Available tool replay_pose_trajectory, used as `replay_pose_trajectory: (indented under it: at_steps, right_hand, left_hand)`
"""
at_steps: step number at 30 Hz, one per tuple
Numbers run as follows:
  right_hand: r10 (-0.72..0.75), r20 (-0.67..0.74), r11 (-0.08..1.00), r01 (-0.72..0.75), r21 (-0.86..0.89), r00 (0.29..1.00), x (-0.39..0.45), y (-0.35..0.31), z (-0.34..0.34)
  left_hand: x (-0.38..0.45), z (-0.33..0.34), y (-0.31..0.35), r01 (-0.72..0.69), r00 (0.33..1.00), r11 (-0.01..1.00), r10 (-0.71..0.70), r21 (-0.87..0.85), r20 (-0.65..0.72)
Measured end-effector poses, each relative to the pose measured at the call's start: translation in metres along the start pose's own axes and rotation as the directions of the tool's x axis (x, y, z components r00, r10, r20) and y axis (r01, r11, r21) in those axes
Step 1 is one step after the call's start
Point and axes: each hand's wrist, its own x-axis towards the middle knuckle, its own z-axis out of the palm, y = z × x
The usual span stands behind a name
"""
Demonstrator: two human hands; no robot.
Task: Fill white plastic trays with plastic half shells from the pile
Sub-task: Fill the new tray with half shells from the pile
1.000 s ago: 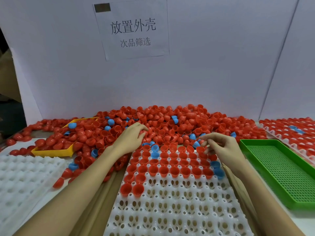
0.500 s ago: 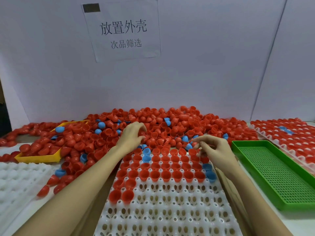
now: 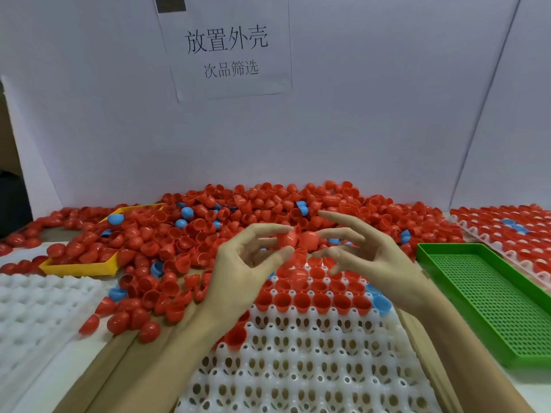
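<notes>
A big pile of red half shells (image 3: pixel 256 210), with a few blue ones mixed in, lies along the back wall. The white plastic tray (image 3: pixel 298 362) sits in front of me, its far rows holding red shells open side up. Both hands are raised above the tray's far end. My left hand (image 3: pixel 244 263) pinches a red half shell (image 3: pixel 286 239) between thumb and fingertips. My right hand (image 3: pixel 366 254) pinches a second red half shell (image 3: pixel 308 240) right beside it, the two shells touching.
A yellow tray (image 3: pixel 80 268) half buried in shells sits at the left. A second white tray (image 3: pixel 32 311) lies at the near left. A green perforated tray (image 3: pixel 492 302) stands at the right, and a filled white tray (image 3: pixel 512 234) beyond it.
Both hands left the pile and rose above the tray, coming together. Each now pinches a red half shell. The camera has moved closer.
</notes>
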Motion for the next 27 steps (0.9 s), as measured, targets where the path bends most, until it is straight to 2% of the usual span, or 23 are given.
replay_pose_trajectory:
  at_steps: [2, 4, 7, 12, 15, 18, 20, 22, 25, 27]
  right_hand:
    - [-0.03, 0.058, 0.999, 0.03, -0.01, 0.998, 0.0, -0.006, 0.011]
    - [-0.064, 0.006, 0.997, 0.064, -0.032, 0.998, 0.001, -0.008, 0.017]
    - [-0.058, -0.095, 0.998, 0.055, -0.04, 0.994, 0.002, -0.006, 0.014]
    - [0.007, -0.366, 0.985, -0.069, -0.157, 0.931, 0.005, 0.016, -0.012]
    - [0.128, -0.38, 0.987, -0.156, -0.043, 0.916, 0.003, 0.026, -0.024]
    - [0.096, -0.42, 0.99, -0.129, -0.052, 0.903, 0.001, 0.027, -0.023]
    - [0.024, -0.366, 0.992, -0.069, -0.11, 0.93, 0.003, 0.021, -0.016]
    - [-0.003, -0.227, 0.993, -0.024, -0.117, 0.974, 0.004, 0.012, -0.005]
    - [0.024, 0.044, 0.994, -0.019, -0.111, 0.999, 0.003, -0.002, 0.021]
    - [0.05, 0.144, 0.988, -0.028, -0.15, 0.988, 0.002, -0.003, 0.036]
  left_hand:
    - [-0.007, 0.004, 0.004, 0.047, 0.998, 0.998, -0.046, -0.032, 0.052]
    - [-0.01, 0.005, 0.006, 0.087, 0.992, 0.995, -0.083, -0.047, 0.092]
    - [-0.009, 0.003, 0.006, 0.108, 0.991, 0.993, -0.104, -0.052, 0.082]
    - [-0.006, -0.009, 0.001, 0.165, 0.985, 0.985, -0.167, -0.054, -0.033]
    - [-0.003, -0.018, -0.002, 0.182, 0.972, 0.982, -0.188, -0.058, -0.141]
    - [-0.001, -0.025, -0.005, 0.227, 0.942, 0.963, -0.256, -0.148, -0.218]
    - [-0.002, -0.024, -0.006, 0.24, 0.93, 0.948, -0.286, -0.209, -0.232]
    - [-0.004, -0.02, -0.006, 0.244, 0.929, 0.947, -0.291, -0.211, -0.229]
    - [-0.009, -0.013, -0.007, 0.253, 0.931, 0.96, -0.276, -0.122, -0.24]
    - [-0.012, -0.007, -0.008, 0.234, 0.934, 0.97, -0.243, -0.067, -0.261]
